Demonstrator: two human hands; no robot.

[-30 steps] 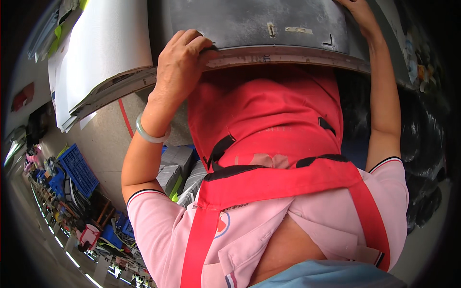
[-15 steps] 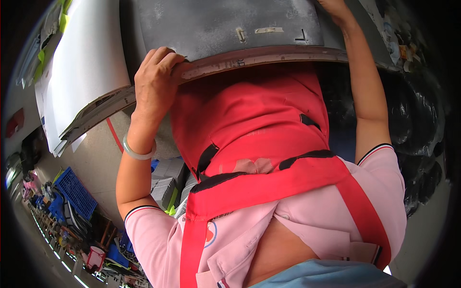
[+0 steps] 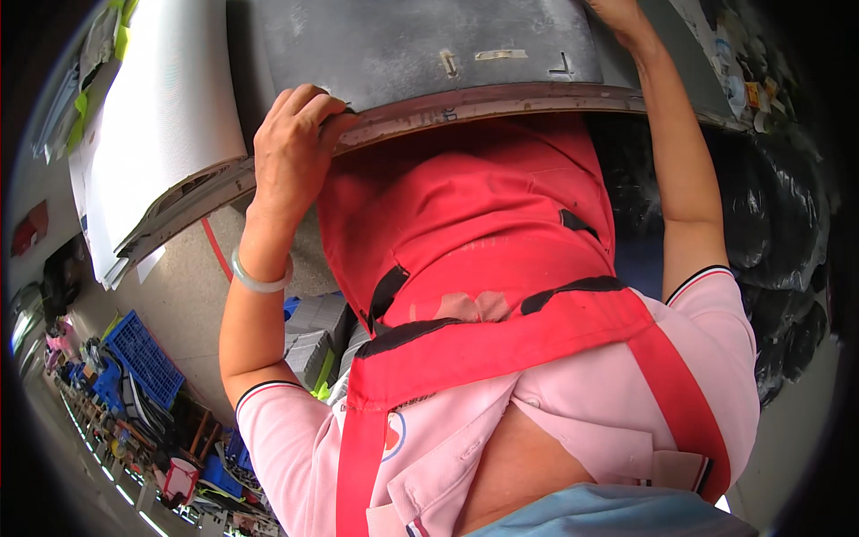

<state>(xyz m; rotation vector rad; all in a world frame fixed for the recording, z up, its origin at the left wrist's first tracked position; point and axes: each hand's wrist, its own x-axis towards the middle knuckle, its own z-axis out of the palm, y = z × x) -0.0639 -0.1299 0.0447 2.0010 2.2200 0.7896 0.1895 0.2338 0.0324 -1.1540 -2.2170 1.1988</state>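
Note:
A dark grey board (image 3: 420,45) with whitish smudges lies on the worktable, bearing small tape pieces (image 3: 501,55) and a black L-shaped mark (image 3: 560,64) near its front edge. At the table's front edge (image 3: 501,100), my left hand (image 3: 293,143) is closed with curled fingers, near the board's left corner. A small dark tip (image 3: 349,110) shows at its fingertips; I cannot make out what it is. My right hand (image 3: 624,20) reaches to the far right side of the board, its fingers cut off by the upper picture edge.
White sheets (image 3: 170,116) are stacked left of the board. Black plastic bags (image 3: 761,215) stand at the right below the table. On the floor to the left are a blue crate (image 3: 146,358) and bundled grey stacks (image 3: 313,336). Small scraps (image 3: 756,94) lie at the far right.
Both hands hold nearly the same places. The view has shifted very slightly; nothing was visibly picked up or let go.

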